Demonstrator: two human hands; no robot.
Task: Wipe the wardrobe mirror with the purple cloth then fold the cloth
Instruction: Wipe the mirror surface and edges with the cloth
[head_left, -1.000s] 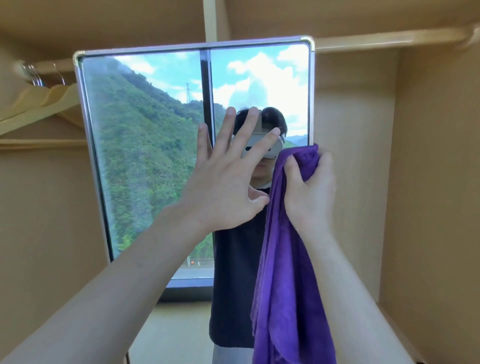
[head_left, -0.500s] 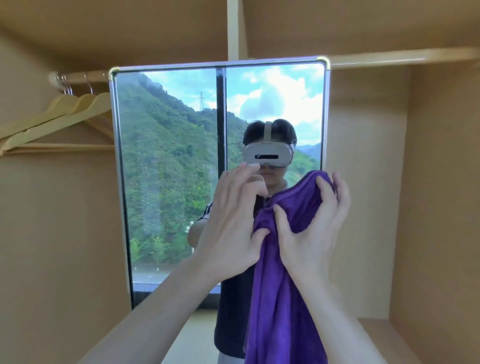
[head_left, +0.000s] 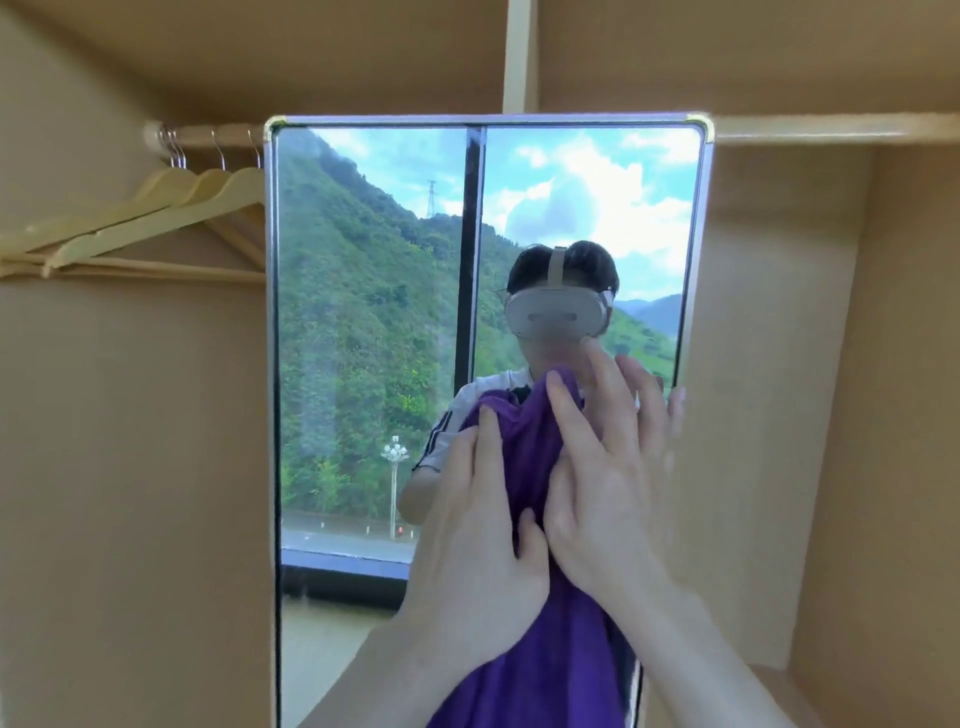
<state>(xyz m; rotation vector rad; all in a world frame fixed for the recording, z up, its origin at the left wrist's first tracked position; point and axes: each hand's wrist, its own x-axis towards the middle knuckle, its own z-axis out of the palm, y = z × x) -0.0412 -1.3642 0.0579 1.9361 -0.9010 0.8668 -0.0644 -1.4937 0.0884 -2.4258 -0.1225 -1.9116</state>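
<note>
Pale tan wooden panels form the walls (head_left: 130, 467) and ceiling of an open wardrobe, with a shelf edge (head_left: 831, 127) running across the upper right. Inside it, on the left, a wooden hanging rail (head_left: 208, 136) carries several light wooden coat hangers (head_left: 156, 218) on metal hooks; no clothes hang from them. A tall rectangular mirror with a thin silver frame (head_left: 488, 120) stands at the middle of the wardrobe, its glass reflecting a window with a dark centre bar, green hillsides, a cloudy blue sky and the person wearing a white headset.

In front of the lower right part of the glass hangs the purple soft cloth (head_left: 524, 457), bunched at its top and draping down out of view at the bottom edge. Whether it touches the mirror cannot be told.

Both forearms reach up from below. The left hand (head_left: 478, 530) lies against the cloth's left side, fingers fairly straight and thumb pressed into the fabric. The right hand (head_left: 608, 493) is blurred; its fingers are spread and extended, its thumb side against the cloth's right side, the outer fingers near the mirror's right frame.
</note>
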